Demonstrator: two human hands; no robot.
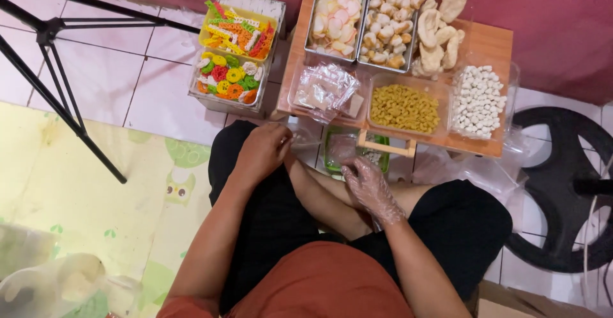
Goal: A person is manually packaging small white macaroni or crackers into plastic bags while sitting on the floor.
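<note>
head view: a person sits on the floor by a low table (491, 43) full of snacks.
table: wood, with trays and tubs side by side on top.
mat: a pale yellow mat (76, 184) lies on the floor at the left.
black wheel: a round black thing (562, 184) lies at the right, well apart from the hands.
stand: black legs (57, 94) stand at the left, out of the way.
metal trays: two trays (364, 18) at the back hold pink-white chips and pale puffs.
colour box: a box (233, 53) left of the table holds bright ring and stick snacks.
yellow tub: a clear tub (403, 108) holds small yellow snacks.
white tub: a clear tub (480, 101) holds small white bits.
bags: a heap of clear bags (325, 88) lies in a tub, just past the hands.
green tub: a green tub (335, 158) sits low, under the table edge, partly hidden.
left hand: the left hand (262, 152) is bare, curled tight on a clear bag (303, 138) at the knee.
right hand: the right hand (370, 187) wears a thin clear glove, fingers loose and part open, just by the green tub; i cannot tell if it holds any snack.
how far: the bag looks empty, so filling seems only just begun.
in the way: nothing sits between the hands and the tubs.
</note>
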